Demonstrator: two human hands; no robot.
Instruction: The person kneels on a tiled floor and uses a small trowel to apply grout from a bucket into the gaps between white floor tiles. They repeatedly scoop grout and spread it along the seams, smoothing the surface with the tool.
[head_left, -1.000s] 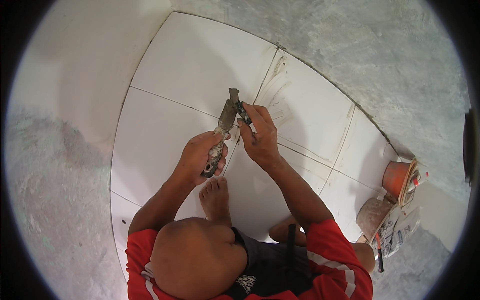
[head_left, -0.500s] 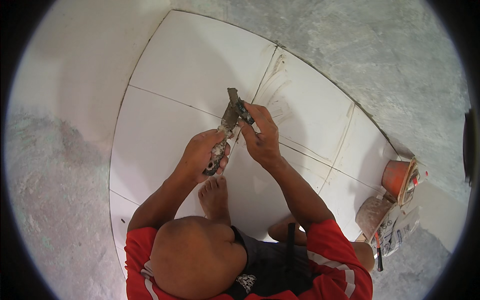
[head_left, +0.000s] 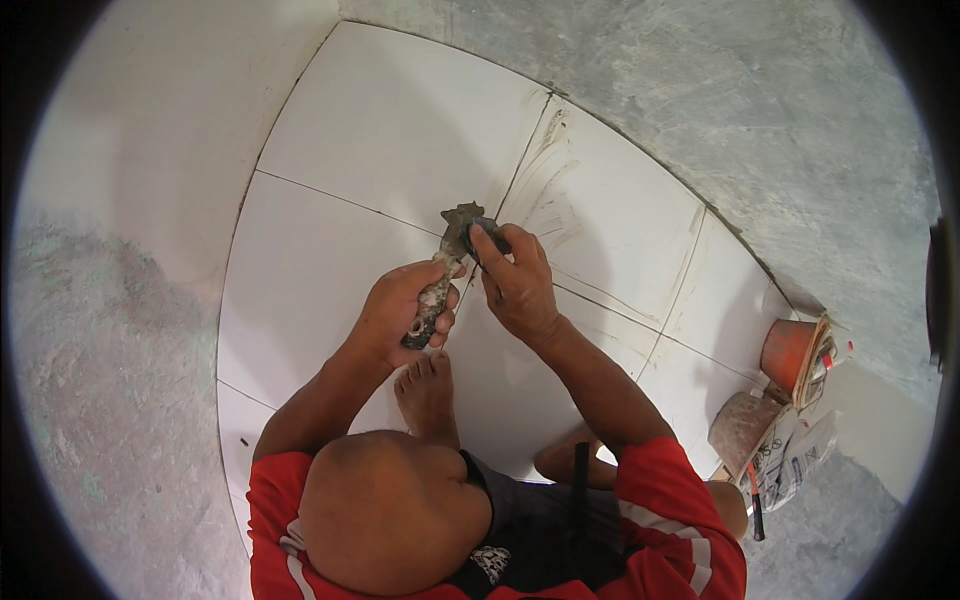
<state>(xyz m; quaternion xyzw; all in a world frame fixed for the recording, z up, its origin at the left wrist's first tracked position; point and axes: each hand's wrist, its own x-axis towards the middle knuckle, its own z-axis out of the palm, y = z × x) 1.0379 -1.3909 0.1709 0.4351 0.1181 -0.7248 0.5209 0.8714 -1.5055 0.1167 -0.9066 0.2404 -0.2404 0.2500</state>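
My left hand (head_left: pixel 405 300) is closed round the worn, crusted handle of a putty knife (head_left: pixel 430 308), its blade pointing away from me. Grey-brown paste (head_left: pixel 462 213) clings to the blade's far end. With thumb and fingers my right hand (head_left: pixel 522 290) grips a small dark scraper-like piece (head_left: pixel 488 238), held against the blade. Its exact kind cannot be made out, and my fingers hide part of it. Both hands are above white floor tiles (head_left: pixel 350 130), near where several joints meet.
Brown smears (head_left: pixel 545 185) mark the tiles beyond my right hand. At the right stand an orange bucket (head_left: pixel 783 350), a grey-crusted bucket (head_left: pixel 740 430), a plastic bag (head_left: pixel 800 465) and a black-handled tool (head_left: pixel 758 515). A bare cement wall (head_left: pixel 780 110) borders the far tiles. My bare foot (head_left: pixel 425 400) rests below my hands.
My right hand has turned, and the dark piece has shifted down the blade. The paste now sits in a wider lump at the blade's end. My left hand has barely moved.
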